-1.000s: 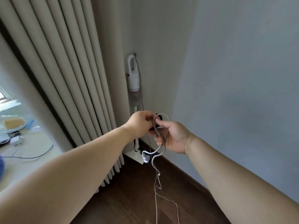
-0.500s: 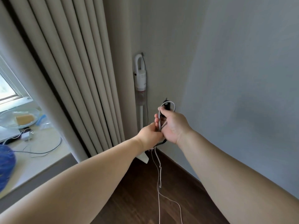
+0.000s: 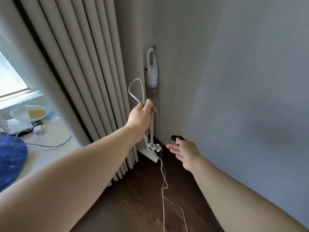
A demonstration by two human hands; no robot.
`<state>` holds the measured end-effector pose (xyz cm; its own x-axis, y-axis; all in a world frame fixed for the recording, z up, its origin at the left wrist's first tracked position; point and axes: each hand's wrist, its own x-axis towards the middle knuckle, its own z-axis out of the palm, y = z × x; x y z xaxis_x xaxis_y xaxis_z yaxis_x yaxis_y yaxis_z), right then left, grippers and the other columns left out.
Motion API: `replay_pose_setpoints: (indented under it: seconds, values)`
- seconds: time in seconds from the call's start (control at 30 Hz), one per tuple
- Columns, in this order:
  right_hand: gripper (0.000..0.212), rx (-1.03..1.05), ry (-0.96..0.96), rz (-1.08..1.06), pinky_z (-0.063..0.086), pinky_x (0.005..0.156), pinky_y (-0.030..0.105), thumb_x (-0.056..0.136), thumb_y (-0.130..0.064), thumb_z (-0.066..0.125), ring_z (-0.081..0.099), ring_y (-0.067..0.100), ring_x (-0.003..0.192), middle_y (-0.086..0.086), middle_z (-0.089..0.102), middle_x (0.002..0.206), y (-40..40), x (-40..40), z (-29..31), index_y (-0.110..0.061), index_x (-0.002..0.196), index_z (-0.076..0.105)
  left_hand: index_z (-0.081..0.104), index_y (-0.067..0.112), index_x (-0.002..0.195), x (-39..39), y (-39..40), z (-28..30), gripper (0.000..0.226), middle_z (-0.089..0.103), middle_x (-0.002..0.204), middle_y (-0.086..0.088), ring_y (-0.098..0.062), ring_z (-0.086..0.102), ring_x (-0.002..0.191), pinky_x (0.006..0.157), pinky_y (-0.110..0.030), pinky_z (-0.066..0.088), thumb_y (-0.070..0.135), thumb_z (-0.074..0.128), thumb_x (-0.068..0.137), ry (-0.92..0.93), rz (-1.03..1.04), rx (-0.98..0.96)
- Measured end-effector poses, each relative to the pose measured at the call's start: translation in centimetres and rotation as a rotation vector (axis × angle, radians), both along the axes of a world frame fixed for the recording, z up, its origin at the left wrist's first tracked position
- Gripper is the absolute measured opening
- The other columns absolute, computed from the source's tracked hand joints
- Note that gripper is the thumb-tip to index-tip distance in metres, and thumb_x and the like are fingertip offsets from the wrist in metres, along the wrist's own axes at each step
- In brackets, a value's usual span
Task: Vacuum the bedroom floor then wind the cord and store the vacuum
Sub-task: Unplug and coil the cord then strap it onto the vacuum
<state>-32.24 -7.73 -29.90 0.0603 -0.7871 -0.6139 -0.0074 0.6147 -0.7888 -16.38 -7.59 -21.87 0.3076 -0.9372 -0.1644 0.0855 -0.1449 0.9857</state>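
Observation:
A white stick vacuum [image 3: 152, 72] stands upright in the corner, its floor head [image 3: 149, 154] on the dark wood floor. My left hand [image 3: 141, 117] is raised in front of it and grips a loop of white cord [image 3: 135, 91]. Below the fist the cord hangs down past a white plug [image 3: 155, 147] and trails onto the floor. My right hand [image 3: 184, 152] is lower and to the right, near the wall, with its fingers stretched out. A small black piece [image 3: 176, 137] sits pinched at its thumb tip; what it is I cannot tell.
Beige pleated curtains [image 3: 87, 64] hang at the left, reaching the floor. A windowsill [image 3: 50, 144] holds a glass bowl [image 3: 31, 111], a charger and loose cables, beside a blue object [image 3: 10, 158]. A grey wall [image 3: 242, 81] closes the right side.
My hands have parted. The left one rose with the cord loop, and the right one let go of the cord and dropped to the lower right with the black piece.

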Motion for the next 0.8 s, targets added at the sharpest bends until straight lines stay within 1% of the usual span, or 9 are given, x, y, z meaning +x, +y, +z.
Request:
replay_pose_setpoints:
  seconds: [0.07,0.13,0.23,0.37,0.47,0.57,0.6,0.7,0.8]
  values:
    - [0.022,-0.006,-0.051,0.076,0.032,0.108,0.038,0.102,-0.022,0.039,0.060,0.018,0.101,0.011,0.070,0.110,0.7,2.2,-1.0,-0.008,0.116,0.049,0.047,0.014,0.076,0.1,0.4,0.6,0.037,0.033,0.042,0.009,-0.010,0.027,0.039,0.041,-0.022,0.029,0.037,0.038,0.103,0.060,-0.004,-0.021]
    - [0.015,-0.033,-0.083,0.179,0.035,0.101,0.033,0.101,-0.019,0.039,0.062,0.017,0.087,0.016,0.070,0.107,1.1,4.1,-1.6,-0.009,0.103,0.050,0.047,0.014,0.076,0.3,0.9,1.0,0.037,0.032,0.042,0.008,-0.009,0.025,0.038,0.039,-0.020,0.025,0.037,0.038,0.104,0.093,-0.009,-0.029]
    - [0.014,-0.111,-0.001,0.363,0.050,0.072,0.025,0.099,-0.015,0.037,0.063,0.023,0.057,0.019,0.066,0.071,0.9,5.5,-2.0,-0.007,0.096,0.048,0.047,0.014,0.075,1.9,1.5,0.9,0.038,0.031,0.042,0.008,-0.009,0.024,0.036,0.038,-0.018,0.022,0.038,0.038,0.103,0.084,0.033,-0.021]
    - [0.023,-0.207,0.251,0.516,0.043,0.081,0.038,0.098,-0.020,0.036,0.056,0.022,0.049,0.009,0.057,0.043,0.1,3.5,-2.3,-0.009,0.082,0.048,0.047,0.016,0.073,5.8,2.1,-0.4,0.038,0.033,0.039,0.010,-0.008,0.025,0.034,0.037,-0.018,0.023,0.038,0.038,0.103,0.049,0.187,0.023]
    - [0.028,-0.203,0.449,0.512,0.041,0.068,0.033,0.101,-0.021,0.038,0.049,0.019,0.044,0.002,0.050,0.037,-1.0,0.3,-2.7,-0.008,0.079,0.049,0.049,0.017,0.072,9.7,2.2,-1.5,0.038,0.034,0.037,0.010,-0.009,0.029,0.033,0.038,-0.019,0.025,0.039,0.039,0.101,-0.024,0.317,0.042]
    - [0.037,-0.221,0.670,0.480,0.038,0.063,0.029,0.100,-0.023,0.040,0.053,0.020,0.055,0.005,0.057,0.049,-2.4,-2.6,-2.4,-0.006,0.069,0.054,0.050,0.019,0.069,12.9,2.5,-2.9,0.038,0.036,0.041,0.007,-0.012,0.030,0.033,0.042,-0.022,0.025,0.040,0.040,0.099,-0.127,0.383,0.083]
    - [0.033,-0.226,0.692,0.433,0.038,0.064,0.030,0.099,-0.024,0.042,0.054,0.022,0.063,0.009,0.059,0.061,-3.0,-3.0,-1.9,-0.003,0.077,0.056,0.052,0.020,0.069,13.2,2.5,-3.4,0.038,0.037,0.043,0.006,-0.014,0.031,0.035,0.043,-0.023,0.025,0.040,0.040,0.099,-0.170,0.364,0.107]
    - [0.029,-0.310,0.658,0.280,0.039,0.076,0.031,0.096,-0.027,0.051,0.053,0.026,0.088,0.014,0.055,0.098,-4.1,-2.0,0.1,-0.004,0.113,0.050,0.060,0.025,0.072,10.7,2.8,-3.9,0.032,0.046,0.056,0.002,-0.016,0.037,0.045,0.045,-0.024,0.029,0.040,0.046,0.097,-0.365,0.188,0.177]
    - [0.026,-0.406,0.589,0.292,0.037,0.077,0.030,0.093,-0.027,0.057,0.051,0.024,0.090,0.009,0.053,0.099,-4.9,1.1,2.3,-0.009,0.110,0.048,0.066,0.028,0.089,6.1,3.2,-3.2,0.018,0.059,0.075,0.010,-0.006,0.052,0.065,0.063,-0.022,0.041,0.042,0.056,0.094,-0.430,-0.059,0.188]
